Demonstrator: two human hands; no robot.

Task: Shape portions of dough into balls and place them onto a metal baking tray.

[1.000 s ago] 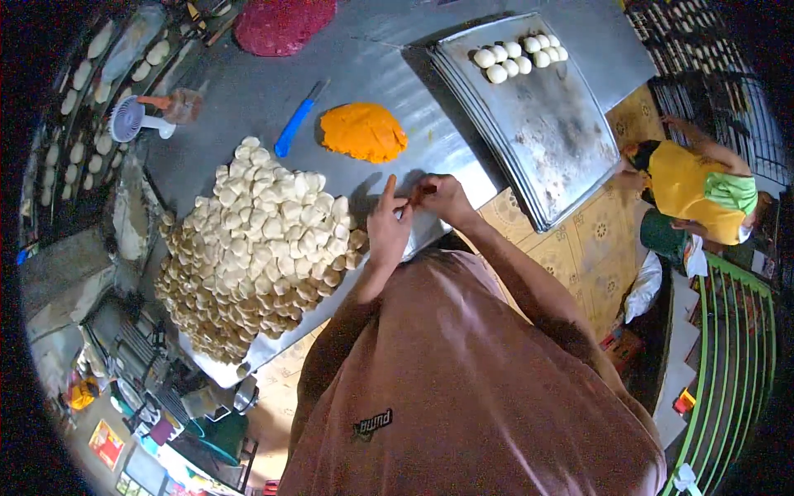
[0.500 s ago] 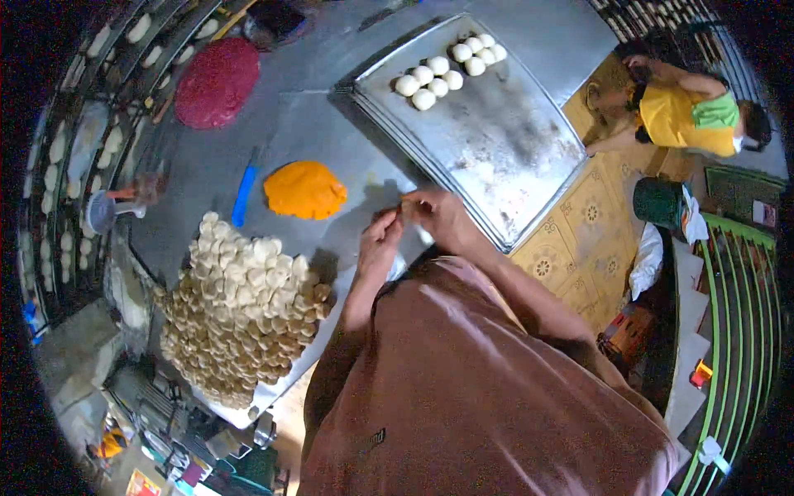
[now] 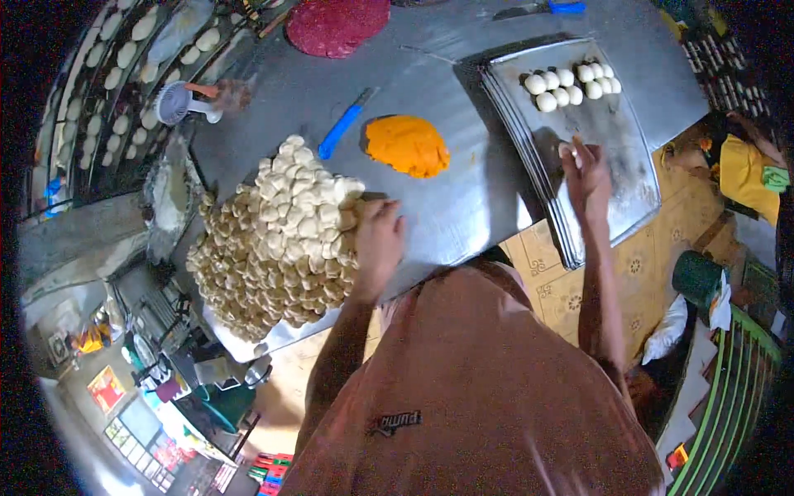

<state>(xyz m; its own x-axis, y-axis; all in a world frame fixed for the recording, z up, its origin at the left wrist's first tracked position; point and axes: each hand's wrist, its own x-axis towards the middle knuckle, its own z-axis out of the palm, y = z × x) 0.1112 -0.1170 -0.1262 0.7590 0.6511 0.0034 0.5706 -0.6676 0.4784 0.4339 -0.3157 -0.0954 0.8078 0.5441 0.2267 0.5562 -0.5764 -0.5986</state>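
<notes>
Over a stack of metal trays [image 3: 571, 132], my right hand [image 3: 589, 182] pinches a small white dough ball [image 3: 566, 150] between its fingertips. Two small clusters of white dough balls [image 3: 562, 97] rest on the far part of the top tray. My left hand [image 3: 380, 252] is at the right edge of a big pile of flattened pale dough pieces [image 3: 281, 223], its fingers bent and somewhat apart. Whether its fingertips touch a piece is hard to make out. Beyond that hand lies a lump of orange filling or dough [image 3: 407, 146], with a blue-handled knife [image 3: 341, 131] to its left.
A large magenta mass [image 3: 337, 25] sits at the table's far side, and another blue-handled tool [image 3: 566, 7] lies farther right. A small fan [image 3: 174, 103] stands by the left edge. Racks of dough pieces [image 3: 124, 54] rise beyond. Another person [image 3: 748, 169] is at the right.
My hands were together near my body; now they are apart, the left at the dough pile and the right over the tray with a ball. The view has shifted too.
</notes>
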